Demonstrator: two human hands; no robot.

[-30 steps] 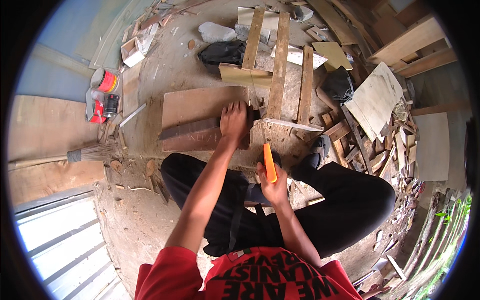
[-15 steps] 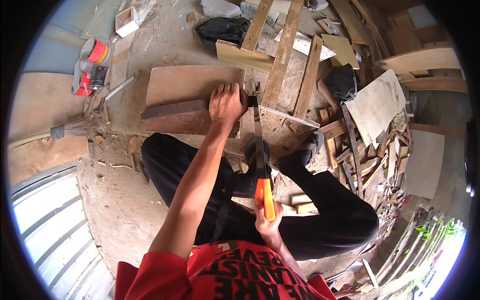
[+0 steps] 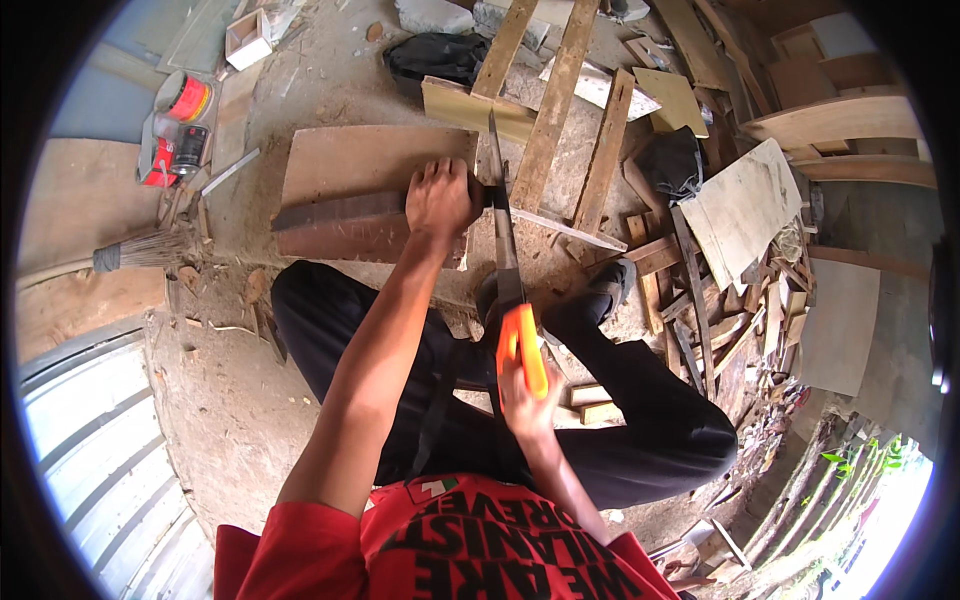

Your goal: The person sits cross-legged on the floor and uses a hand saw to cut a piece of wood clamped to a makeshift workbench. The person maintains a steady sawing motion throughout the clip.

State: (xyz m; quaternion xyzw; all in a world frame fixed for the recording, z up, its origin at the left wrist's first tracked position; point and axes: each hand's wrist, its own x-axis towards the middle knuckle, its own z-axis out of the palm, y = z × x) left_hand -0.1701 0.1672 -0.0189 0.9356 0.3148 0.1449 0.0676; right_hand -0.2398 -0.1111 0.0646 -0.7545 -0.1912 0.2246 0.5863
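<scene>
In my right hand (image 3: 527, 402) is a handsaw (image 3: 507, 250), held by its orange handle. Its long dark blade points away from me and passes beside the right end of a dark wooden strip (image 3: 340, 211). My left hand (image 3: 440, 203) is closed over that strip near the blade, pressing it down on a brown plywood board (image 3: 350, 158). A short dark end of the strip shows just right of my left hand, against the blade. My left palm hides part of the strip, so the exact contact with the teeth cannot be made out.
Long wooden planks (image 3: 560, 110) lie ahead on the dirt floor, near a black bag (image 3: 435, 58). Scrap wood is heaped at right beside a pale sheet (image 3: 742, 210). Cans (image 3: 188, 149) and a broom (image 3: 140, 252) sit at left. My bent legs flank the saw.
My right hand and the saw have moved forward, away from my body, and the blade now reaches farther past the strip. My left hand still holds the strip.
</scene>
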